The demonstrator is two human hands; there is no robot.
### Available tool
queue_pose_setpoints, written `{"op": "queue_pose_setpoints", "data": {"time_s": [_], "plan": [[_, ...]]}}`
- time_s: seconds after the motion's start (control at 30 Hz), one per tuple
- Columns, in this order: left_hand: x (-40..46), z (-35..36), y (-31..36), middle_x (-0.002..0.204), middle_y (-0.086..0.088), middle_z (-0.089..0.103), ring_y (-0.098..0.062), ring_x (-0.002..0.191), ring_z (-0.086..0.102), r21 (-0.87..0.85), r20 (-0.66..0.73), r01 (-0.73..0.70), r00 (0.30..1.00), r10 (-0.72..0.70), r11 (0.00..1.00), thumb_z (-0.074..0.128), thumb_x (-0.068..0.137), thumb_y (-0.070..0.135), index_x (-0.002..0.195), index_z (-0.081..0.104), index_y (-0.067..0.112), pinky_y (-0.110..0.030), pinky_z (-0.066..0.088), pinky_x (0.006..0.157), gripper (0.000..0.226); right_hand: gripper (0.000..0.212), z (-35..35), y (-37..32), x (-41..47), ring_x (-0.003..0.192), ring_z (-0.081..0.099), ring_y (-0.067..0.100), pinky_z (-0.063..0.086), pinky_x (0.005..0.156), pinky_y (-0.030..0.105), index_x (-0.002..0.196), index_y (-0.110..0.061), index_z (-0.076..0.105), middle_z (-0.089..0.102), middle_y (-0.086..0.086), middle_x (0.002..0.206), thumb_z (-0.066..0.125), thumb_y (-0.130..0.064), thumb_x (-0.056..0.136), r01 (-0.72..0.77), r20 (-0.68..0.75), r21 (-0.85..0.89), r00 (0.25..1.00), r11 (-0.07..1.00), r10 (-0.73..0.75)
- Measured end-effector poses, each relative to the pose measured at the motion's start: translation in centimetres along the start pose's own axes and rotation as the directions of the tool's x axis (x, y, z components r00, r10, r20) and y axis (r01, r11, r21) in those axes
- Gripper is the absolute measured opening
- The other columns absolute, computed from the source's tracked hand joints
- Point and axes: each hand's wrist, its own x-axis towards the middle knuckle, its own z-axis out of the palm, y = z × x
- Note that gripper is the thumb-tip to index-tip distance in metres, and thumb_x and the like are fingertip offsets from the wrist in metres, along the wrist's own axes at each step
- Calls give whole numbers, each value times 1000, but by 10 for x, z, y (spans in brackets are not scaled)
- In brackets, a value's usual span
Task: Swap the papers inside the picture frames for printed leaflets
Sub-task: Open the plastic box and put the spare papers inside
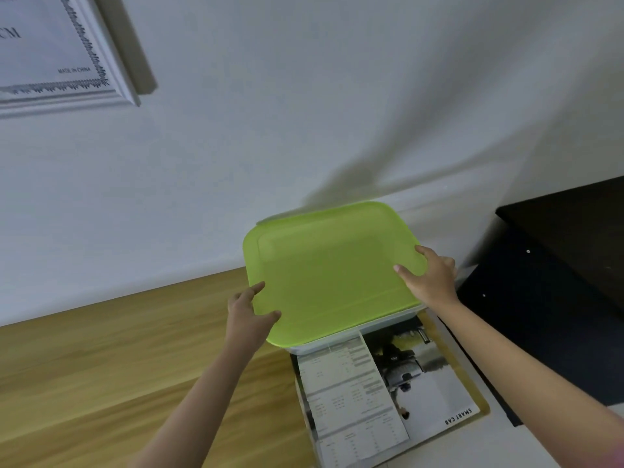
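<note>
Green lid (332,265): gripped at opposite edges by left hand (248,314) and right hand (430,276), evidently for an even lift. Printed leaflets (381,390): lying before box. Picture frame (67,55): on wall, upper left.

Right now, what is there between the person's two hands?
In the head view, the green lid spans the whole gap: the left hand grips its left edge, the right hand its right edge. It sits on a pale box.
</note>
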Motion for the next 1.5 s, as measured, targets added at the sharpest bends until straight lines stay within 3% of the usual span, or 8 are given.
{"op": "queue_pose_setpoints", "data": {"time_s": [0.2,0.33,0.57,0.7,0.9,1.17,1.33,1.5], "plan": [[-28,-66,-25,135,-8,35,-29,120,45,94,-47,-42,998,46,995,78,71,9,135,46,26,-41,42,102,72,70,32,-40,-64,124,31,32,32,93,31,140,-19,42,37,15,124,71,-39,79,57,-62,11,997,998,-56],[-43,-135,-62,133,-10,36,-31,118,46,124,-86,10,996,1,992,77,70,5,134,47,27,-44,41,103,75,71,83,-70,-123,122,29,36,39,97,43,140,-19,41,34,19,125,73,-38,78,41,-34,46,999,998,-39],[-56,-257,-144,134,-13,38,-37,125,41,135,-91,156,985,-144,979,76,68,-2,134,47,27,-51,37,106,77,69,182,-125,-214,124,25,39,40,98,46,140,-19,41,28,23,134,71,-36,80,17,100,-4,995,1000,-17],[-59,-304,-185,136,-11,40,-38,124,42,148,-100,227,972,-214,963,73,70,-5,135,47,24,-44,41,100,76,72,228,-144,-251,131,21,42,35,104,52,143,-21,35,24,25,140,68,-39,82,24,192,-84,981,996,-8],[-53,-338,-240,136,-11,45,-33,123,46,182,-68,331,944,-324,926,77,66,1,133,49,28,-45,46,96,78,73,273,-151,-284,132,21,40,29,109,48,144,-19,30,26,25,140,64,-41,84,-27,292,-173,953,985,77],[-54,-330,-244,134,-15,44,-37,122,42,357,-175,280,957,-231,891,75,71,12,133,50,23,-49,33,106,68,71,283,-136,-290,142,19,33,26,113,40,146,-18,30,22,19,151,63,-35,86,-38,401,-131,912,991,88],[-61,-294,-213,144,-19,30,-42,130,25,327,-276,270,944,-181,906,66,80,14,134,47,14,-51,30,103,57,49,259,-123,-300,134,33,25,29,107,30,132,-13,50,38,13,139,63,-27,87,-14,269,-4,963,1000,15],[-65,-226,-170,140,-16,33,-38,130,28,351,-150,85,988,-33,933,64,82,14,133,48,13,-49,33,101,53,44,210,-81,-309,121,45,23,37,99,31,128,-13,51,47,8,126,64,-16,86,-124,-45,134,990,983,131]]}}
